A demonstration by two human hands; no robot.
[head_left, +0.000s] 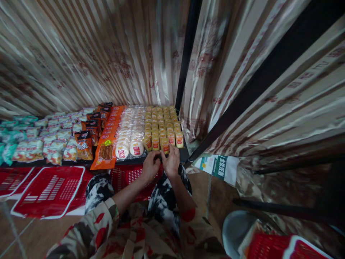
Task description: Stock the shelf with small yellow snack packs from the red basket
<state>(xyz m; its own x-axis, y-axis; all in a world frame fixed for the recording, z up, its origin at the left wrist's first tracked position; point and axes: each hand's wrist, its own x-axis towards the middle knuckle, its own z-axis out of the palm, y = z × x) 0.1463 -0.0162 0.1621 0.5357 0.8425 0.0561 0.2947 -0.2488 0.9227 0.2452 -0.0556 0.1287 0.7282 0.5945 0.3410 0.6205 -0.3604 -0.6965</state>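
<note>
1. Curtain (129, 54), pleated and pale with reddish print, rises behind the shelf and along the right side.
2. Shelf (185, 154), black and low, bears rows of packaged food.
3. Poles, black: one near upright (185, 54) at the shelf's right end, one thick and slanting (256, 88) beside it.
4. Baskets, red: one with a white rim (51, 192) below the shelf at left, another (269, 246) at lower right, by a grey tub (233, 230).
5. White packs (29, 149), many, on the left part of the shelf, with teal packs (10, 151) at the far left.
6. Yellow cakes (161, 127), wrapped, in close rows at the shelf's right end (front ones show red-and-white labels).
7. Round white packs (136, 148), clear-wrapped, in columns just left of the cakes.
8. Orange bag (107, 151), long and flat, between the round packs and the black-and-orange packs (84, 145); its near end overhangs the shelf edge.
9. Sheet (221, 167), green and white, right of the shelf.
10. Hands, one pair, close together at the front row of cakes: left hand (151, 166) curled, right hand (171, 161) with fingers up against the front cakes (grip on either side: cannot tell).
</note>
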